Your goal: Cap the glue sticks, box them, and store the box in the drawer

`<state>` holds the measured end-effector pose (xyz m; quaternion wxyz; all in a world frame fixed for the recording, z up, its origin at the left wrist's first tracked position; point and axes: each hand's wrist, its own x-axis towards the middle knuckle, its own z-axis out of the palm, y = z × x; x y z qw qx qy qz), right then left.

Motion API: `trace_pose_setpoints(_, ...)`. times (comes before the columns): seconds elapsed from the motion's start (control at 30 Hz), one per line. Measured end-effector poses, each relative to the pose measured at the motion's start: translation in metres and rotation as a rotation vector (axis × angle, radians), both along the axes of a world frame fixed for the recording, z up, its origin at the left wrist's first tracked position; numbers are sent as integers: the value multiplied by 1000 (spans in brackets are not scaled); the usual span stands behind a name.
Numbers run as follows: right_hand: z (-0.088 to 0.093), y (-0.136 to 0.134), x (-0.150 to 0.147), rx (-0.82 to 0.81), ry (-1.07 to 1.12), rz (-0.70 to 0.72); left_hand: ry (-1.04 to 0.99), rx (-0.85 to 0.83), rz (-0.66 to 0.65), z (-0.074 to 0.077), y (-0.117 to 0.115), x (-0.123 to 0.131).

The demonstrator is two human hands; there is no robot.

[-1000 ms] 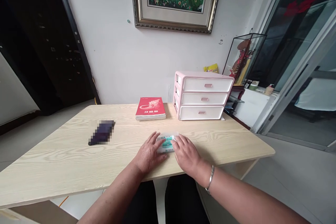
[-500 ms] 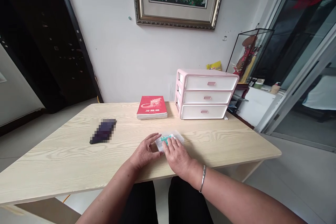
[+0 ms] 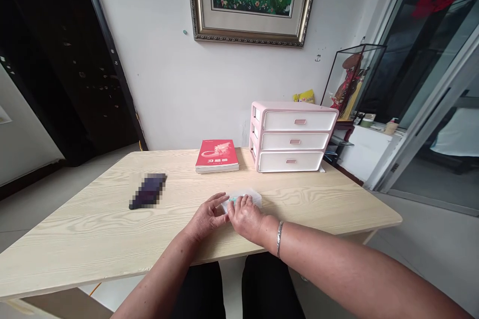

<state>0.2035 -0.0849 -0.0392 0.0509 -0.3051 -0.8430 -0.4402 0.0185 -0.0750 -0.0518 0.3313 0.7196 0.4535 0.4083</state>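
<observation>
A small translucent plastic box (image 3: 255,195) lies on the wooden table near its front edge. In it is a green-and-white item (image 3: 232,199), perhaps a small tube, mostly covered by my fingers. My left hand (image 3: 207,215) holds the box's left end between thumb and fingers. Over the box, my right hand (image 3: 247,214) is curled with its fingertips closed at the green-and-white item. How firmly they grip it is hidden.
On the table (image 3: 93,224), a pixelated dark flat object (image 3: 148,191) lies to the left. A red book (image 3: 217,154) lies at the back. Right of it stands a pink-and-white drawer unit (image 3: 294,137) with a yellow packet (image 3: 305,96) behind its top.
My right hand's fingers, flatter over the item before, have curled inward, and the hand has shifted slightly left. My left hand stays at the box. The view has tilted up a little.
</observation>
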Motion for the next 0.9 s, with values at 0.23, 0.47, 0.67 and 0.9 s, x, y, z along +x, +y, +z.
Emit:
trace_pose_setpoints(0.23,4,-1,3,-50,1,27,-9,-55,-13,4,-1,0)
trace_pose_setpoints(0.47,9,-2,-2,-65,-52,-11,-50,-65,-51,3,1,-1)
trace_pose_setpoints(0.67,7,-5,-12,-57,-87,-104,-51,-38,-63,0,4,-2)
trace_pose_setpoints(0.9,32,-16,-11,-235,-48,-42,-82,-9,-110,-8,5,-2)
